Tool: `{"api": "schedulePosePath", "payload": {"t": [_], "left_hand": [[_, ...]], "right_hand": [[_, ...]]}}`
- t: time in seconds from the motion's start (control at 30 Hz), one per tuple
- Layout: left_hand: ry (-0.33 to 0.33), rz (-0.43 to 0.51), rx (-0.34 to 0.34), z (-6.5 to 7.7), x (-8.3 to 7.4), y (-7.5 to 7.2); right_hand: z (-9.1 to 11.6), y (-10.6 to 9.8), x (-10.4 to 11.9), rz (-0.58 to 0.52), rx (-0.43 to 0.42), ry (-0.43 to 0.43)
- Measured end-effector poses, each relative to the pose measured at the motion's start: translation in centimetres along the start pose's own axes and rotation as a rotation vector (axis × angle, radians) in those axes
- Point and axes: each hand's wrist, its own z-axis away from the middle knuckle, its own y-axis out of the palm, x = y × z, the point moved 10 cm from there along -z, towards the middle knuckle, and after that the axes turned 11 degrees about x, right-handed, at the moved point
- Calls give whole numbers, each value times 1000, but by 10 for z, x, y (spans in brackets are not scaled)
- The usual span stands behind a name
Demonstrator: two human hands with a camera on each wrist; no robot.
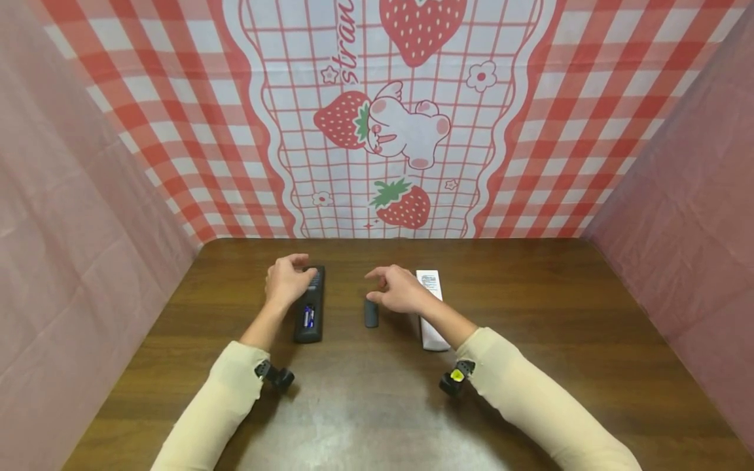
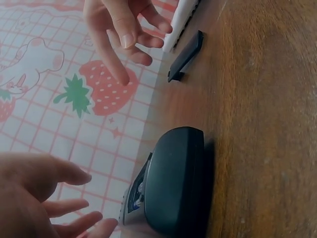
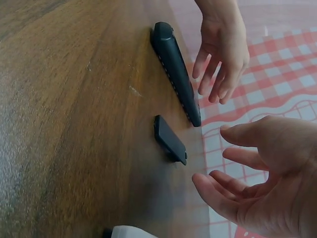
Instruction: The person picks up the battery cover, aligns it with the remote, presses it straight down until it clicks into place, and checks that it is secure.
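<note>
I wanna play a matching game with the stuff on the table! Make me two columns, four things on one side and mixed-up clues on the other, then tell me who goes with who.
Things:
1. Black remote
2. Cover
3. White remote
4. Batteries

Clues:
A. Partly hidden behind the right arm in the head view
B. Blue, and sitting inside something else
C. Lying between the two remotes
D. Partly behind the left hand in the head view, with its slot uncovered

Right pairs: 1-D, 2-C, 3-A, 4-B
</note>
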Motion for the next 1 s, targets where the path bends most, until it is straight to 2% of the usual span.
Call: {"api": "schedulePosePath", "payload": {"t": [0.13, 0.37, 0.47, 0.63, 0.7, 0.73, 0.83, 0.93, 1.0], "left_hand": [[-25, -39, 13, 4, -6, -1], [-57, -81, 94, 5, -8, 5], [-54, -104, 102, 2, -6, 8], [-49, -129, 108, -5, -1, 10], [-53, -130, 118, -8, 2, 12], [-57, -131, 121, -9, 4, 12], [-69, -140, 137, -11, 7, 14], [-78, -148, 149, -11, 8, 13], [-83, -154, 158, -10, 7, 13]], "right_hand": [[-9, 6, -7, 13, 26, 7], [-61, 36, -75, 102, 41, 12], [-72, 42, -86, 120, 53, 26], [-73, 44, -80, 169, 69, 46], [-68, 43, -73, 165, 83, 48], [-60, 41, -63, 176, 87, 44], [-55, 42, -56, 170, 121, 43], [-53, 45, -55, 176, 135, 45], [-61, 50, -63, 174, 132, 49]]}}
